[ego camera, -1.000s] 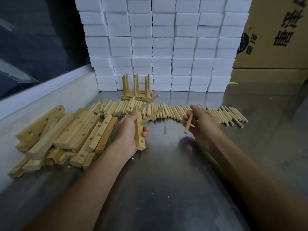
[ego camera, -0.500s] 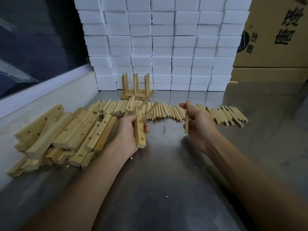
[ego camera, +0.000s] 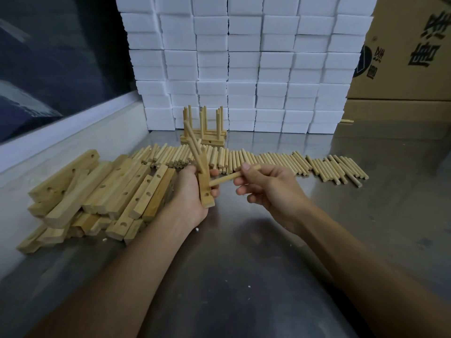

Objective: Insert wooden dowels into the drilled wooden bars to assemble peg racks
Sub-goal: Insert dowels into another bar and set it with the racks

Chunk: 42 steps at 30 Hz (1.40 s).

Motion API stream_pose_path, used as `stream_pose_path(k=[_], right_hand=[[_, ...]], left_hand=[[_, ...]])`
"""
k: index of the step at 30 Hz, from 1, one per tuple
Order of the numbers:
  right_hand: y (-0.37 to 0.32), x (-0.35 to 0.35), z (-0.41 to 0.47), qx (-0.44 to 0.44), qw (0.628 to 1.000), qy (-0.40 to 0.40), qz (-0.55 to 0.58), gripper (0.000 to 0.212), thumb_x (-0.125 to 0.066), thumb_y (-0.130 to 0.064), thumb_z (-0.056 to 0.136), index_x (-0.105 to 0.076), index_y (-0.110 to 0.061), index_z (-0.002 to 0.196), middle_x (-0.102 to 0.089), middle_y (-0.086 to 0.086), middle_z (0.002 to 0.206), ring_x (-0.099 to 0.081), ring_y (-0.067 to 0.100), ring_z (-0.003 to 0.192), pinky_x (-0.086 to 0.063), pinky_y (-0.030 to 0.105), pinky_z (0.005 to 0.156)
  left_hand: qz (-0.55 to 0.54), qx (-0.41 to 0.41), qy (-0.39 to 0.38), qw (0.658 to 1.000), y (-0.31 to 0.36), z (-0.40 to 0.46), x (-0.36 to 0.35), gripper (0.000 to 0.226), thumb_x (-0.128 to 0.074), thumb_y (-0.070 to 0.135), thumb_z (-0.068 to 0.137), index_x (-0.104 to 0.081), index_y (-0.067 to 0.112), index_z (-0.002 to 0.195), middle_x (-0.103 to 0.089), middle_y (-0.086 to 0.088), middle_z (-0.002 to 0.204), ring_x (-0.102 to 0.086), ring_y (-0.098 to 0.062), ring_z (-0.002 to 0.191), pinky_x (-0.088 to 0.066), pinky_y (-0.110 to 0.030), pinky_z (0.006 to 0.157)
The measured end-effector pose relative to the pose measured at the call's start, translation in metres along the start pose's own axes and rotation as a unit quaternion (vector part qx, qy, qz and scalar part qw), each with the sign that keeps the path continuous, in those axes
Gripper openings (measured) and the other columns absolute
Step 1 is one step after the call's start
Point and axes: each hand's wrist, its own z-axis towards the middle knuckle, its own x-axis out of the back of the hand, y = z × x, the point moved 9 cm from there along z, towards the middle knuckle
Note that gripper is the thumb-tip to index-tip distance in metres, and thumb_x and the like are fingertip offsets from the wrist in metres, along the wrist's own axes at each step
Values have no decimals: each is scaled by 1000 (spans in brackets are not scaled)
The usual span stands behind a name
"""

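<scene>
My left hand (ego camera: 192, 193) grips a drilled wooden bar (ego camera: 206, 191) upright above the steel table (ego camera: 244, 276). Two dowels (ego camera: 195, 147) stick out of the bar's upper holes, slanting up and to the left. My right hand (ego camera: 266, 189) pinches a loose dowel (ego camera: 228, 178) and holds it level, its left tip at the bar's lower part. A row of loose dowels (ego camera: 280, 161) lies across the table behind my hands. Undrilled-looking and drilled bars (ego camera: 109, 191) lie heaped at the left.
Finished peg racks (ego camera: 203, 136) are stacked at the back in front of a wall of white foam blocks (ego camera: 244, 64). Cardboard boxes (ego camera: 410, 50) stand at the back right. A raised ledge (ego camera: 68, 128) borders the table's left side.
My right hand has turned its dowel from upright to level and brought it left to the bar. My left hand has tilted the bar so its two dowels now slant up to the left.
</scene>
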Motion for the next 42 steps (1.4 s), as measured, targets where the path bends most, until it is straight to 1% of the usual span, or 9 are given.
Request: stream_pose_path(k=[11,16,21,26,29,32,36,39,42], right_hand=[[-5,1,-3,34,996,5,-81,21,-63,-19,95,-72,0,94,-75,8,80,-68,15,66,-51,23,58],[-20,-8,-7,102,978,-16,-183,15,-63,-11,95,-70,1,98,-74,10,80,-69,17,65,-52,24,55],[-38,-23,-15,201,913,-28,-355,7,-64,-5,94,-70,-5,96,-72,0,79,-70,10,71,-56,21,66],[-54,-37,-21,282,814,-51,-505,13,-67,-3,91,-75,-6,101,-73,0,81,-63,4,66,-54,23,70],[-58,-48,-24,309,759,-82,-568,14,-65,-14,94,-77,-9,101,-75,3,84,-66,16,73,-53,35,71],[-57,-63,-26,324,718,-89,-609,17,-60,-20,96,-75,-15,94,-74,-1,85,-65,19,78,-50,32,71],[-59,-65,-25,322,715,-52,-618,16,-58,-19,94,-71,-14,86,-68,1,74,-60,23,69,-40,31,62],[-56,-58,-22,295,735,-29,-609,20,-57,-22,95,-71,-9,90,-68,9,74,-59,30,68,-34,30,60],[-54,-53,-17,262,755,-3,-600,21,-58,-25,94,-71,-9,90,-63,6,70,-57,31,69,-39,32,62]], left_hand=[[11,9,-38,999,-6,6,-2,30,-43,27,104,-59,9,86,-54,-1,64,-50,-12,48,-44,-27,51],[11,9,-60,998,-9,8,-4,30,-40,28,105,-56,10,87,-49,-2,65,-45,-13,49,-42,-26,48],[-15,9,-62,998,-11,10,-4,23,-39,24,106,-57,11,101,-50,-3,67,-43,-12,48,-40,-24,48],[-13,0,-61,998,-13,15,-3,27,-38,21,106,-57,12,124,-50,-2,66,-43,-12,49,-37,-25,48],[-2,-7,-49,999,-14,19,-1,35,-40,19,106,-51,15,138,-53,-3,67,-45,-12,48,-38,-25,45],[2,-10,-44,999,-14,19,-2,38,-42,18,106,-49,19,143,-57,-6,72,-47,-13,49,-40,-24,40],[-1,-11,-37,999,-14,21,0,37,-41,17,106,-51,18,141,-56,-7,71,-46,-15,49,-37,-23,37],[13,-14,-36,999,-14,23,0,36,-40,17,106,-51,17,141,-57,-7,72,-46,-14,50,-38,-24,38],[23,-16,-39,999,-15,24,-1,37,-39,17,107,-49,18,142,-55,-8,79,-47,-15,53,-38,-28,45]])
